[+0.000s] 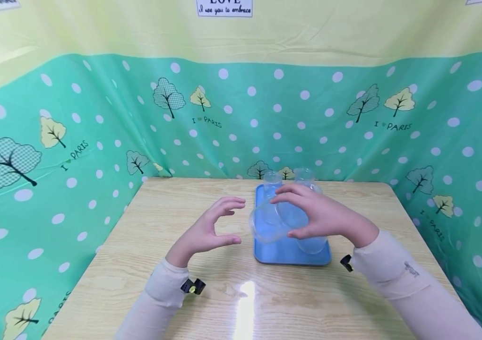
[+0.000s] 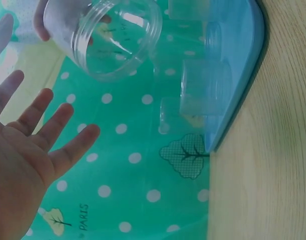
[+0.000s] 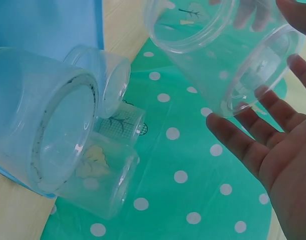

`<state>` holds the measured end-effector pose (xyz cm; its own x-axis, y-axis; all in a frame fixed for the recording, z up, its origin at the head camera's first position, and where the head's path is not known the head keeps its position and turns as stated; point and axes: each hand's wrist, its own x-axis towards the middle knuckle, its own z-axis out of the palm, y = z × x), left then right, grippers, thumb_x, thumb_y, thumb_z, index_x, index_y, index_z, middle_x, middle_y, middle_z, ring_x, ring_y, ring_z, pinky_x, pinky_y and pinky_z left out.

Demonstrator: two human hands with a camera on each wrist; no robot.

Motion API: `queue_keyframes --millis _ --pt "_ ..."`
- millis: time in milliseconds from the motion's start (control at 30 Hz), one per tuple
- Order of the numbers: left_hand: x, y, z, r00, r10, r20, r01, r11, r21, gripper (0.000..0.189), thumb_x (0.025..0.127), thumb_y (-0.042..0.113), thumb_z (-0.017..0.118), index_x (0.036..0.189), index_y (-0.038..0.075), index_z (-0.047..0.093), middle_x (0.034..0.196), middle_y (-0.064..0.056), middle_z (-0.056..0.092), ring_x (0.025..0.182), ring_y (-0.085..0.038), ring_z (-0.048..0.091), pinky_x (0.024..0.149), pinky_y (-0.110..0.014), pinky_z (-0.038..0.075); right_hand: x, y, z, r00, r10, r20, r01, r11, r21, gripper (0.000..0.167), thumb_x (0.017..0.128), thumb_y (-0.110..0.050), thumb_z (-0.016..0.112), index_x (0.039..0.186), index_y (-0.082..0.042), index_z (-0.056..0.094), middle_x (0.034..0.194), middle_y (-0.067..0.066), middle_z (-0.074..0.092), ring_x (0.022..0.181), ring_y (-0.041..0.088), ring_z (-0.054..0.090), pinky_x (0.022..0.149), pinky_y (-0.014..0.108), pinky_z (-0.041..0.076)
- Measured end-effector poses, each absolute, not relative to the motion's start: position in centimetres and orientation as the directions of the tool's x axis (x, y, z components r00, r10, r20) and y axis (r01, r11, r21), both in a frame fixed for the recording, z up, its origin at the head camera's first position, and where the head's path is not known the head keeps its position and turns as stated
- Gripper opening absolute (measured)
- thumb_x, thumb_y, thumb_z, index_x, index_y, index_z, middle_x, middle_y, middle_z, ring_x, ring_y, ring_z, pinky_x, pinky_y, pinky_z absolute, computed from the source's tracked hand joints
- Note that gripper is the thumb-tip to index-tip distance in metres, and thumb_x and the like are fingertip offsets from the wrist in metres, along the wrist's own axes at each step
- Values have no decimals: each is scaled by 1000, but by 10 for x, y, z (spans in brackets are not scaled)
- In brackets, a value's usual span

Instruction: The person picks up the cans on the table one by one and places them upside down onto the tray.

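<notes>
A clear, open-mouthed plastic jar (image 1: 262,226) is tilted in the air over the left part of a blue tray (image 1: 283,257). My right hand (image 1: 319,212) grips it near its base, fingers above and thumb below. In the right wrist view, the fingertips touch the rim of the jar's base (image 3: 263,65). Facing the jar's mouth from the left is my left hand (image 1: 207,231), its fingers spread and loosely bent around nothing. The left wrist view shows that palm (image 2: 22,170) apart from the jar (image 2: 117,45).
Several other clear jars stand on the tray, among them a large near one (image 3: 57,125) and smaller ones at the back (image 1: 272,178). The tray lies on a wooden table (image 1: 181,208). Green dotted cloth (image 1: 241,108) hangs round the table's back and sides.
</notes>
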<state>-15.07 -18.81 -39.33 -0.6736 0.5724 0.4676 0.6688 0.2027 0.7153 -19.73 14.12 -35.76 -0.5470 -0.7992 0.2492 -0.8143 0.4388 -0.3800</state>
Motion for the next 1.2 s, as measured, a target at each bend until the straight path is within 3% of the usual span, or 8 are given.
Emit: queue_keyframes --millis 600,900,1200 --pt "-155 -191 -399 -674 585 451 675 240 698 72 79 1 87 142 0 51 148 -23 48 138 -30 46 109 -59 45 -202 122 -348 -591 -804 63 -774 543 -326 73 79 -37 88 144 -32 54 150 -1 46 137 24 48 103 46 53" --pt "-169 -198 -420 -678 592 437 686 294 666 71 81 17 89 143 15 53 151 -6 49 141 -23 45 111 -47 46 -210 114 -352 -583 -812 14 -784 558 -273 73 79 -38 88 144 -34 54 146 -3 48 134 21 49 99 41 54" --pt "-172 -198 -421 -671 620 408 692 323 646 63 87 25 84 142 21 55 148 0 51 140 -20 47 109 -48 47 -215 109 -354 -565 -825 0 -804 550 -228 73 78 -36 88 143 -31 55 144 -1 50 130 22 52 97 43 56"
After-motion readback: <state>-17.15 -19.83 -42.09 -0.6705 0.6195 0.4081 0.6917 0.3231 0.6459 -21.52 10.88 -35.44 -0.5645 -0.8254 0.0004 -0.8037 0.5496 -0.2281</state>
